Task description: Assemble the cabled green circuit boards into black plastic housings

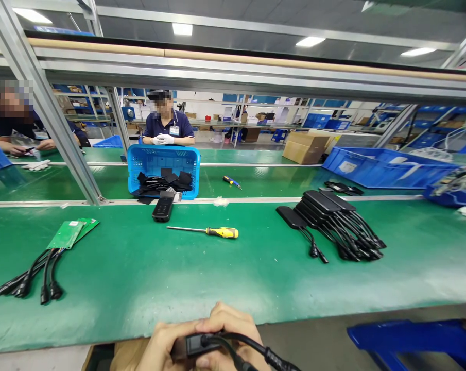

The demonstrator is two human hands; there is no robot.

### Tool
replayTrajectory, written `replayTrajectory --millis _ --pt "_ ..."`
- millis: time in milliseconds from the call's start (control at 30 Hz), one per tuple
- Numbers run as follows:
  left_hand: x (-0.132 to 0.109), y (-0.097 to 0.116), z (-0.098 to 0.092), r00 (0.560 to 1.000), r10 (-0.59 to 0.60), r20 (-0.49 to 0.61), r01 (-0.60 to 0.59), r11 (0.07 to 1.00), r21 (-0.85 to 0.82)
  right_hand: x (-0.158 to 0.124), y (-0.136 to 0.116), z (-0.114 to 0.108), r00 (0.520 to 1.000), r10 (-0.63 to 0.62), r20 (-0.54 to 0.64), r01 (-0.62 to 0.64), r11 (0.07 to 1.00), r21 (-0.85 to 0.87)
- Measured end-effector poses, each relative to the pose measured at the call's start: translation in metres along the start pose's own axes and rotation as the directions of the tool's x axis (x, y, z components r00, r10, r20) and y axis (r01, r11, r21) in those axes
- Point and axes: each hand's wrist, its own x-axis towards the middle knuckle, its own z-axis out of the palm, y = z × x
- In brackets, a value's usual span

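Note:
Close to me, at the bottom of the head view, my left hand (161, 346) and my right hand (233, 324) are both closed around a black device case (196, 344). Two black cables (252, 342) run out of its end toward the lower right. My fingers cover much of the case. Beyond my hands, a yellow-handled screwdriver (223, 233) lies on the green table (148, 278). To the right is a pile of black cased devices with cables (325, 208). Green circuit boards with black cables (66, 234) lie at the left.
A blue basket (196, 170) of black parts stands beyond a black handheld device (163, 207). A smaller screwdriver (231, 182) lies farther back. Blue bins (387, 170) and a cardboard box (304, 147) stand back right. A gloved co-worker (167, 123) faces me; another person is at left. Metal posts (51, 98) rise there.

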Motion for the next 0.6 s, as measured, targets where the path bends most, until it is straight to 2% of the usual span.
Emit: replayTrajectory --millis 67,133,200,267,367,433,500,533,600 --pt "0.014 -0.003 -0.009 0.982 0.185 0.038 -0.187 0.982 0.036 0.005 -0.003 -0.008 0.996 -0.042 0.080 0.039 0.999 0.035" --pt "0.026 -0.005 -0.020 0.952 0.300 0.059 -0.306 0.937 0.169 0.014 -0.012 -0.024 0.984 -0.011 0.179 0.011 1.000 0.001" --pt "0.035 -0.006 -0.028 0.931 0.359 0.068 -0.358 0.860 0.363 0.023 -0.026 -0.043 0.958 0.129 0.257 -0.095 0.985 -0.143" --pt "0.042 -0.003 -0.029 0.906 0.414 0.088 -0.398 0.762 0.511 0.030 -0.040 -0.054 0.904 0.257 0.342 -0.156 0.942 -0.296" --pt "0.054 0.006 -0.015 0.861 0.479 0.171 -0.474 0.633 0.612 0.030 -0.052 -0.047 0.837 0.351 0.420 -0.104 0.855 -0.508" --pt "0.064 0.011 0.000 0.856 0.489 0.164 -0.469 0.605 0.643 0.027 -0.050 -0.035 0.841 0.409 0.354 -0.049 0.709 -0.704" --pt "0.072 0.011 0.012 0.879 0.466 0.102 -0.410 0.629 0.660 0.029 -0.042 -0.033 0.851 0.433 0.297 0.004 0.560 -0.828" --pt "0.075 0.008 0.016 0.892 0.445 0.075 -0.378 0.648 0.661 0.034 -0.037 -0.040 0.859 0.435 0.269 0.014 0.507 -0.862" --pt "0.076 -0.004 0.019 0.910 0.410 0.055 -0.344 0.677 0.651 0.050 -0.029 -0.073 0.896 0.424 0.132 -0.045 0.384 -0.922"
